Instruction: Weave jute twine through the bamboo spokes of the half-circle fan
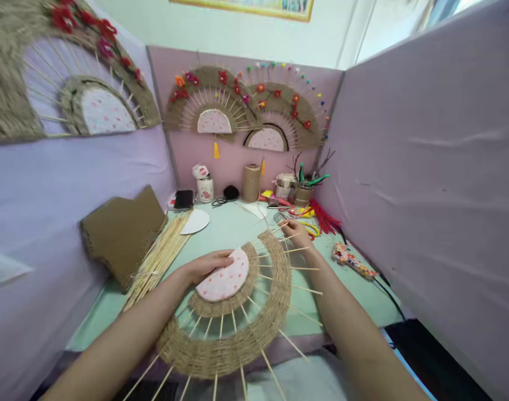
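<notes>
A half-round fan of woven jute (238,328) with thin wooden sticks poking out of its rim lies on the green table (221,228) in front of me. Its centre is a pink spotted half-disc (225,278). My left hand (206,264) rests flat on that half-disc, fingers stretched out and close together. My right hand (296,231) is at the fan's far end, fingers pinched around one of the sticks (290,238) near the woven edge.
A bundle of bamboo sticks (160,256) and stacked cardboard pieces (123,231) lie at the left. A jute spool (251,182), jars, a tool cup (303,192), red pipe cleaners (325,220) and a glue gun (352,260) sit at the back and right. Finished fans hang on the purple partitions.
</notes>
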`<action>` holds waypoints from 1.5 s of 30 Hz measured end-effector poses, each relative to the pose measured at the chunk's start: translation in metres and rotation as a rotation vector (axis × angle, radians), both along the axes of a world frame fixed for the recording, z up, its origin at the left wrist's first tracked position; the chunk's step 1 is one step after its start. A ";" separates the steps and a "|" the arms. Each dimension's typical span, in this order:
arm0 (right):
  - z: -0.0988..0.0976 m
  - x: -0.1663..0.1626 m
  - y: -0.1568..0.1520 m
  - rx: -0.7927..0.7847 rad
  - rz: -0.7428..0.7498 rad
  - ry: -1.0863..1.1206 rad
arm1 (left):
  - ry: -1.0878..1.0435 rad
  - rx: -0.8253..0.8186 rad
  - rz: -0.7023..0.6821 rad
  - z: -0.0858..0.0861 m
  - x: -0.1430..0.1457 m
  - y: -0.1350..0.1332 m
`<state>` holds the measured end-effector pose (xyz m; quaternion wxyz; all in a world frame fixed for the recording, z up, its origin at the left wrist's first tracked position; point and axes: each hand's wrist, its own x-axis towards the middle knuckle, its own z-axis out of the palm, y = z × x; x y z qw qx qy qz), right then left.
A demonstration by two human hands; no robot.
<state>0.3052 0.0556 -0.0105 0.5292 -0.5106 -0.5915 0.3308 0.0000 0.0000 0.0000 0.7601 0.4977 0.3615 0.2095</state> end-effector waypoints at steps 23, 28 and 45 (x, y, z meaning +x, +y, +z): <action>0.070 -0.003 0.037 -0.102 0.593 -0.486 | 0.007 -0.061 -0.084 -0.004 0.008 -0.004; 0.088 -0.007 0.011 0.013 0.562 -0.499 | -0.053 -0.030 -0.029 -0.005 0.009 -0.002; 0.040 0.031 0.026 -0.070 0.279 -0.044 | -0.085 0.071 0.169 -0.005 0.012 0.002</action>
